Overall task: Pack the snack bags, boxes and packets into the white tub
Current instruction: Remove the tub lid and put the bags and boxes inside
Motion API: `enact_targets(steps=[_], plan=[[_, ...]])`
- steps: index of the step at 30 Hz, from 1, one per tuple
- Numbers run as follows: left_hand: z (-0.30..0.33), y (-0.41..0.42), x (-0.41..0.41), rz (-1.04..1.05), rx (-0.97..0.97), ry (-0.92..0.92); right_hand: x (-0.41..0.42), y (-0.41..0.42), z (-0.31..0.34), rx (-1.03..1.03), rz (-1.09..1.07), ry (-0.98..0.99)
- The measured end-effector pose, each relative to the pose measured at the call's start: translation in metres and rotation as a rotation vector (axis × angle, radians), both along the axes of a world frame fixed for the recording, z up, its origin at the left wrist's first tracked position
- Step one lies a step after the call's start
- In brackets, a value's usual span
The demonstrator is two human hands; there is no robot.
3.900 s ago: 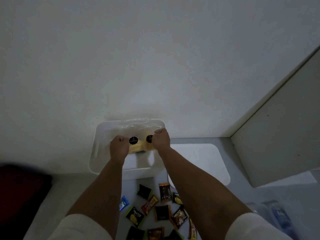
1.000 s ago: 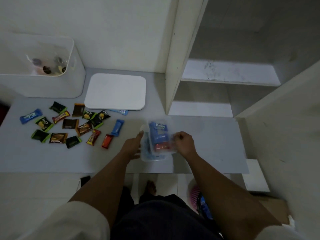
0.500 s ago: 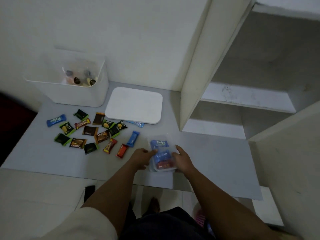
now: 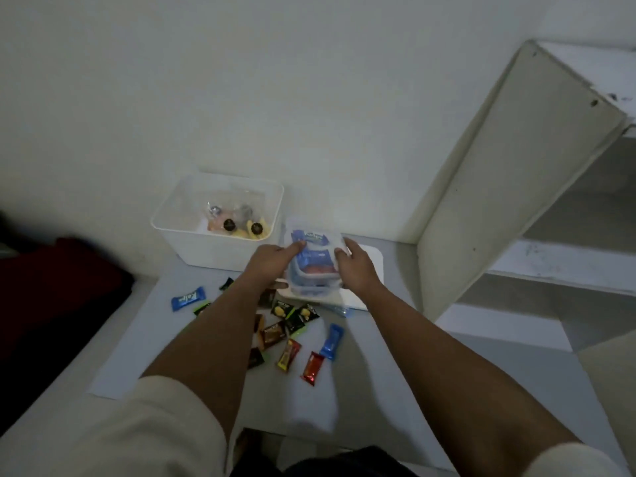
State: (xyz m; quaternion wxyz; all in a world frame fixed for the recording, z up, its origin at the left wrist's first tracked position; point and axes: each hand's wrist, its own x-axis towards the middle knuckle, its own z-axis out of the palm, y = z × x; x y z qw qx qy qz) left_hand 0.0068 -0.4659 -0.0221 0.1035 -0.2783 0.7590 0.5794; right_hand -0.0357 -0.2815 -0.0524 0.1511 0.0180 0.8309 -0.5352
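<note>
The white tub (image 4: 192,237) stands against the wall and holds a clear bag of sweets (image 4: 237,218). Both hands carry a clear plastic box of blue and red snacks (image 4: 315,266) in the air, just right of the tub and over the white lid (image 4: 373,270). My left hand (image 4: 272,261) grips the box's left side, my right hand (image 4: 351,266) its right side. Several small snack packets lie on the grey mat below my arms, among them a blue packet (image 4: 187,298), a second blue packet (image 4: 332,340) and a red packet (image 4: 312,368).
A white shelf unit (image 4: 488,201) with open compartments stands at the right. A dark red and black cloth (image 4: 51,297) lies at the left. The grey mat (image 4: 378,401) ends near my body, with floor beyond.
The hands have lifted the clear snack box from the mat's near right part and carried it forward and left, up beside the tub. Before that, both hands were in the tub at the bag.
</note>
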Motion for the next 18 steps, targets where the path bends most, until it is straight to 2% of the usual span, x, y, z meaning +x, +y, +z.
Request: enact_targets(steps=[3, 11, 18], plan=[[0.021, -0.055, -0.032, 0.045, 0.076, 0.000, -0.032, -0.058, 0.032, 0.023, 0.009, 0.015], [0.024, -0.181, -0.103, 0.025, 0.183, -0.108, -0.101, -0.185, 0.064, 0.082, 0.057, -0.181], [-0.018, -0.236, -0.154, -0.068, 0.258, -0.386, -0.143, -0.239, 0.046, 0.268, 0.070, -0.449]])
